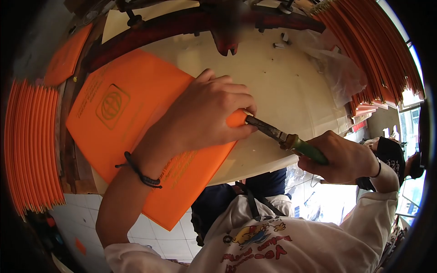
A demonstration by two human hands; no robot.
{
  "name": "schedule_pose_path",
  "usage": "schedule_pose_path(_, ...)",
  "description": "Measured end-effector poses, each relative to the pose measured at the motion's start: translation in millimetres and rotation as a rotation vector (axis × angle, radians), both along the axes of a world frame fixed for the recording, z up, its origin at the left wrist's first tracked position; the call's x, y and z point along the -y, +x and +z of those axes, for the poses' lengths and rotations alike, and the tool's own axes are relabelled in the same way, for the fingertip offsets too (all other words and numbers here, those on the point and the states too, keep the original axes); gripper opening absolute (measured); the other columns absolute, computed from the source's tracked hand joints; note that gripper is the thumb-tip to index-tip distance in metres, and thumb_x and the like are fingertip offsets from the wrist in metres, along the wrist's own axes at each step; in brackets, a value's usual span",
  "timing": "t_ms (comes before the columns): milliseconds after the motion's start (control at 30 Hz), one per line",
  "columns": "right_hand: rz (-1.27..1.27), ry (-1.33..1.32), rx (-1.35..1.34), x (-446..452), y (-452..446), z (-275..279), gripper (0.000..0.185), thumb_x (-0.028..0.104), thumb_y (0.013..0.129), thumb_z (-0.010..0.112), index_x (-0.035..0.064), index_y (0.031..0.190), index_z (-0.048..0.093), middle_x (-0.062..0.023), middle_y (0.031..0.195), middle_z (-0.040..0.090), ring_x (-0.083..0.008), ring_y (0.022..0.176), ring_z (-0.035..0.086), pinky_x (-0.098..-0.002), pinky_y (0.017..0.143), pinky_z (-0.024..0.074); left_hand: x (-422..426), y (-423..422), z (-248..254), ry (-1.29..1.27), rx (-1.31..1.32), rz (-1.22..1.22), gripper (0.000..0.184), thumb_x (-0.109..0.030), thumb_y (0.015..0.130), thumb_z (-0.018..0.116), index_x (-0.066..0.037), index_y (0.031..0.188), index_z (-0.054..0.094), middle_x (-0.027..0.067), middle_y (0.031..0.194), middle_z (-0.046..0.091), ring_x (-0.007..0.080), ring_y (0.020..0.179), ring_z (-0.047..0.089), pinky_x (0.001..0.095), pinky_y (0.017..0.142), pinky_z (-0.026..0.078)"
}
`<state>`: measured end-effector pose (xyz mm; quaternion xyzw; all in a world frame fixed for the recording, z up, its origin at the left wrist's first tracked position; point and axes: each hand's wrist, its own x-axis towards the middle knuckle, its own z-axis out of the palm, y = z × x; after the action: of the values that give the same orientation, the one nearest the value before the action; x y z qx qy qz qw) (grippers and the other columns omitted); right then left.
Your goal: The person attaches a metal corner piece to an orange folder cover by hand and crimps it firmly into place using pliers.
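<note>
An orange folder (150,86) with gold print and a gold globe emblem lies slantwise on the table, its near corner overhanging the edge. My left hand (207,109) lies over the folder with its fingers curled round the right-hand corner, which bulges up between thumb and fingers. In my right hand (334,157) is a pair of pliers (273,132) with green grips, closed in my fist. The jaws meet the folder's corner right beside my left fingertips. Whether they pinch a small metal piece there is too small to tell.
Orange folders stand in a tall stack (34,145) at left and another stack (368,50) at right. Across the far side runs a dark red metal frame (182,22). Small metal bits (279,45) and clear plastic (341,73) lie on the pale tabletop (282,86). Another person's dark cap (387,159) shows at right.
</note>
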<state>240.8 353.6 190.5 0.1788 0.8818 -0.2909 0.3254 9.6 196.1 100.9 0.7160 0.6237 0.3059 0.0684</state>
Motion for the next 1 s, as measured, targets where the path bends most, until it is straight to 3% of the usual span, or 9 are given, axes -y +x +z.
schedule_pose_path(67,-0.053,-0.008,-0.005,3,-4,4,0.027,0.030,0.100,0.060,0.0042,0.106,0.068,-0.0170,0.068,0.065,-0.0314,0.062,0.067,-0.0425,0.060,0.0514,0,0,0,0.007,0.014,-0.003,0.021,-0.027,0.079,0.079,-0.011,0.089,0.070,0.0002,0.089,0.066,0.0207,0.092,0.060,0.0359,0.091,0.040)
schedule_pose_path(167,-0.092,-0.082,-0.124,1,1,-5,0.027,0.017,0.095,0.066,-0.0006,0.077,0.059,-0.0103,0.050,0.052,-0.0235,0.044,0.056,-0.0382,0.048,0.0434,0,0,1,0.003,0.023,0.000,0.021,-0.027,0.079,0.079,-0.011,0.088,0.069,0.0004,0.088,0.065,0.0208,0.091,0.060,0.0358,0.091,0.040)
schedule_pose_path(267,-0.100,-0.002,-0.102,4,4,-10,0.037,0.030,0.099,0.063,-0.0018,0.080,0.068,-0.0139,0.054,0.059,-0.0297,0.049,0.062,-0.0412,0.052,0.0477,0,0,2,0.005,0.030,0.000,0.021,-0.027,0.079,0.079,-0.010,0.088,0.069,0.0005,0.088,0.065,0.0210,0.091,0.060,0.0359,0.091,0.040)
schedule_pose_path(367,-0.071,0.019,-0.117,5,4,-10,0.039,0.031,0.099,0.063,-0.0021,0.079,0.067,-0.0141,0.054,0.059,-0.0279,0.050,0.063,-0.0409,0.053,0.0480,0,0,0,0.018,0.028,-0.003,0.021,-0.027,0.079,0.079,-0.010,0.088,0.069,0.0004,0.088,0.065,0.0210,0.091,0.060,0.0361,0.090,0.040)
schedule_pose_path(467,-0.056,0.003,-0.015,-1,3,-9,0.035,0.031,0.099,0.063,-0.0014,0.088,0.070,-0.0146,0.059,0.063,-0.0264,0.053,0.065,-0.0393,0.055,0.0502,0,0,0,0.012,0.022,-0.002,0.021,-0.027,0.079,0.079,-0.011,0.088,0.069,0.0001,0.088,0.065,0.0206,0.091,0.060,0.0359,0.090,0.040)
schedule_pose_path(567,-0.057,-0.179,-0.050,-7,8,-15,0.032,0.032,0.099,0.062,0.0017,0.100,0.072,-0.0140,0.070,0.070,-0.0246,0.058,0.068,-0.0376,0.059,0.0530,0,0,1,0.015,0.025,-0.002,0.021,-0.027,0.079,0.079,-0.011,0.088,0.069,-0.0003,0.087,0.065,0.0203,0.091,0.060,0.0357,0.090,0.040)
schedule_pose_path(667,0.014,-0.173,-0.063,-10,8,-14,0.030,0.032,0.100,0.061,0.0057,0.109,0.073,-0.0118,0.080,0.073,-0.0227,0.062,0.069,-0.0368,0.062,0.0546,0,0,1,0.014,0.018,0.002,0.021,-0.028,0.079,0.079,-0.011,0.087,0.069,-0.0004,0.086,0.065,0.0203,0.090,0.060,0.0356,0.090,0.039)
schedule_pose_path(867,-0.011,-0.151,-0.003,-5,1,-4,0.030,0.033,0.100,0.061,0.0076,0.109,0.073,-0.0114,0.083,0.074,-0.0212,0.064,0.070,-0.0360,0.063,0.0552,-1,1,0,0.018,0.028,0.008,0.022,-0.029,0.080,0.079,-0.011,0.084,0.067,-0.0006,0.085,0.064,0.0205,0.090,0.059,0.0358,0.090,0.039)
schedule_pose_path(1000,-0.005,-0.183,-0.016,-10,5,-11,0.033,0.037,0.100,0.061,0.0073,0.109,0.073,-0.0102,0.077,0.072,-0.0195,0.061,0.069,-0.0352,0.060,0.0541,-1,1,1,0.005,0.035,0.004,0.022,-0.029,0.080,0.079,-0.010,0.084,0.067,-0.0006,0.085,0.064,0.0206,0.089,0.059,0.0358,0.090,0.040)
